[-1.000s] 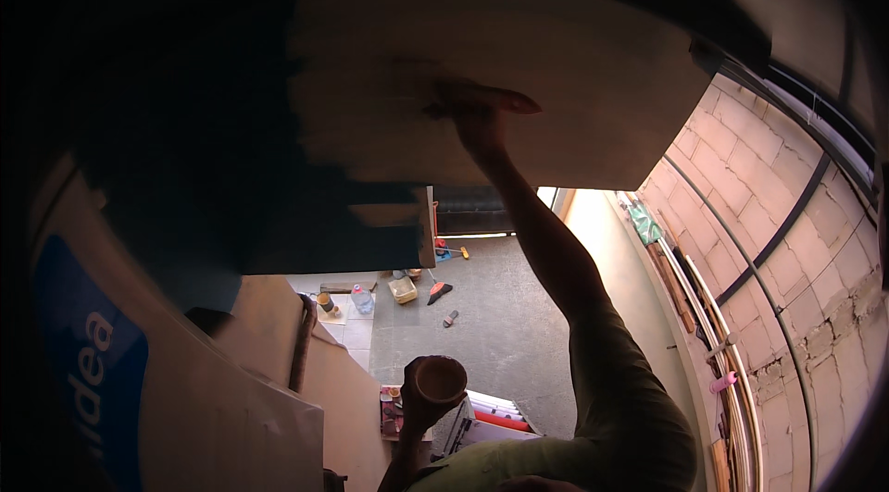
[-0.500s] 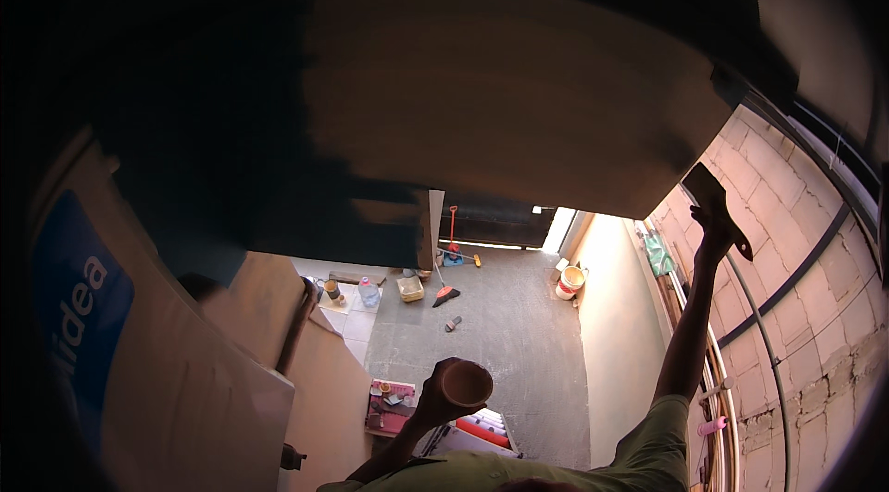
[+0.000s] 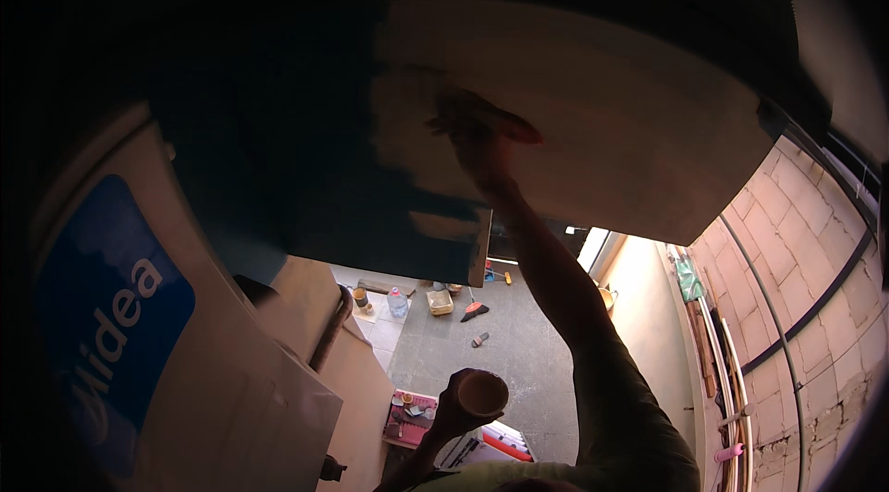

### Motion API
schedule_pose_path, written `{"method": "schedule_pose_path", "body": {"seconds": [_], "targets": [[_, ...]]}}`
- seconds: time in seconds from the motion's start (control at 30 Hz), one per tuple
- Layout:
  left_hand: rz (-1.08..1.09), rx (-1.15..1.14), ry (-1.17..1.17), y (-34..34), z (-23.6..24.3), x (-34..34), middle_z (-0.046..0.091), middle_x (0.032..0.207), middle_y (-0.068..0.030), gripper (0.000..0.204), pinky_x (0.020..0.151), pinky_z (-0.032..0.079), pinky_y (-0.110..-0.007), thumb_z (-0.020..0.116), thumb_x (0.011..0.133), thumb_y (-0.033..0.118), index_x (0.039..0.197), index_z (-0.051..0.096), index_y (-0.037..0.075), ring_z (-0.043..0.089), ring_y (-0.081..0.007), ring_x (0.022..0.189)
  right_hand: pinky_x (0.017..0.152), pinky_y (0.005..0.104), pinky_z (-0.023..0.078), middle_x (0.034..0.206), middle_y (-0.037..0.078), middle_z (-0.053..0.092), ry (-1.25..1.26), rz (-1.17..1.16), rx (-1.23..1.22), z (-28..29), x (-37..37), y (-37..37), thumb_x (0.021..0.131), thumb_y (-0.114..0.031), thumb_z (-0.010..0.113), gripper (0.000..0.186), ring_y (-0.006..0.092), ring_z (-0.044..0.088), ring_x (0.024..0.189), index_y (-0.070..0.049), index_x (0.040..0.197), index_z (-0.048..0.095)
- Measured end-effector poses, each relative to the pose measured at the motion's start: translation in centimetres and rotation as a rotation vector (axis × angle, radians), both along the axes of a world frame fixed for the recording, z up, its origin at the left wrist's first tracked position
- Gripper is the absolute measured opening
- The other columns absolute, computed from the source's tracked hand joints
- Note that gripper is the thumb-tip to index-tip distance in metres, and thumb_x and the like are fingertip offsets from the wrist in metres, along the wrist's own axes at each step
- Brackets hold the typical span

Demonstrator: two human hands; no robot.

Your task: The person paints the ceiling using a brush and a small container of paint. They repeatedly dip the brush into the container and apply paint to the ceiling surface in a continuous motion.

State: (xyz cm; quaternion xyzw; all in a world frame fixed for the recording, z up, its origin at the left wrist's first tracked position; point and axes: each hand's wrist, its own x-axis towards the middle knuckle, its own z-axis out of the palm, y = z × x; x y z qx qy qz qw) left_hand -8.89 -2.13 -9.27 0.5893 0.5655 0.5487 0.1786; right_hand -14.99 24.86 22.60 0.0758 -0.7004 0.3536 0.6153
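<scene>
My right hand (image 3: 477, 145) is raised against a large flat surface (image 3: 620, 122) overhead, closed around a wide flat paintbrush (image 3: 521, 128). The brush's handle points right, and its bristle end, dim in shadow, is at or close to the edge between a dark blue area (image 3: 296, 168) and a pale brown one. Lower down, my left hand (image 3: 449, 409) grips a round cup (image 3: 483, 393) from its left side, with the opening facing up. Its inside looks brown; I cannot make out what it contains.
At the left stands a big white casing with a blue label (image 3: 120, 307). Far below, the grey floor (image 3: 519, 372) holds a broom (image 3: 475, 311), a sandal (image 3: 480, 340) and a pink tray (image 3: 407, 432). Long pipes (image 3: 732, 381) run along the block wall (image 3: 806, 270).
My right hand has swung left with the paintbrush, from beside the block wall to the overhead surface. My view has shifted slightly; the left hand still holds the cup.
</scene>
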Motion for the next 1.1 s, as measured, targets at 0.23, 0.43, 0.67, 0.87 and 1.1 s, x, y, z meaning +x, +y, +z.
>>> {"method": "schedule_pose_path", "body": {"seconds": [0.23, 0.43, 0.67, 0.87, 1.1], "targets": [[0.072, -0.038, -0.104, -1.4, 0.5, -2.4, 0.058, 0.115, -0.0124, 0.089, 0.093, 0.049, -0.039, 0.095, 0.052, 0.023, 0.124, 0.045, 0.005, 0.059, -0.0248, 0.109, 0.079, 0.0322, 0.054, 0.107, 0.01, 0.065, -0.183, -0.883, 0.46, -1.3, -10.6, 6.0, 0.09, -0.009, 0.058, 0.023, 0.0211, 0.066, 0.09, -0.003, 0.111, 0.062], [0.119, -0.088, -0.18, -7.8, -2.5, -2.1, 0.059, 0.115, -0.0122, 0.09, 0.093, 0.049, -0.039, 0.095, 0.052, 0.022, 0.125, 0.044, 0.005, 0.059, -0.0242, 0.108, 0.071, 0.0296, 0.054, 0.103, 0.007, 0.067, -0.065, -0.65, 0.428, 1.3, -1.4, 4.2, 0.087, -0.008, 0.061, 0.019, 0.0161, 0.067, 0.083, -0.006, 0.105, 0.067], [-0.059, -0.059, -0.184, -0.7, -1.3, 0.5, 0.059, 0.114, -0.0121, 0.091, 0.093, 0.049, -0.038, 0.095, 0.052, 0.021, 0.125, 0.042, 0.004, 0.06, -0.0235, 0.107, 0.071, 0.0281, 0.055, 0.096, 0.013, 0.069, 0.019, -0.34, -0.067, -0.3, 17.6, 5.0, 0.092, -0.013, 0.062, 0.028, 0.0207, 0.071, 0.076, 0.006, 0.112, 0.061], [-0.131, -0.088, -0.003, 0.8, 1.5, 3.8, 0.06, 0.115, -0.0128, 0.094, 0.092, 0.05, -0.038, 0.095, 0.053, 0.024, 0.127, 0.04, 0.004, 0.061, -0.0247, 0.106, 0.069, 0.0336, 0.058, 0.102, 0.022, 0.067, 0.041, -0.681, -0.214, -4.6, 41.5, 9.7, 0.095, -0.012, 0.052, 0.035, 0.0267, 0.071, 0.075, 0.011, 0.121, 0.055], [-0.161, -0.081, -0.049, 1.3, 1.1, 5.8, 0.059, 0.119, -0.0142, 0.093, 0.092, 0.051, -0.039, 0.094, 0.057, 0.031, 0.128, 0.04, 0.005, 0.061, -0.0268, 0.11, 0.064, 0.0293, 0.058, 0.094, 0.015, 0.07, 0.148, -1.103, -0.392, -8.3, 56.0, 9.8, 0.098, -0.028, 0.051, 0.041, 0.0206, 0.069, 0.068, 0.005, 0.121, 0.059]]}}
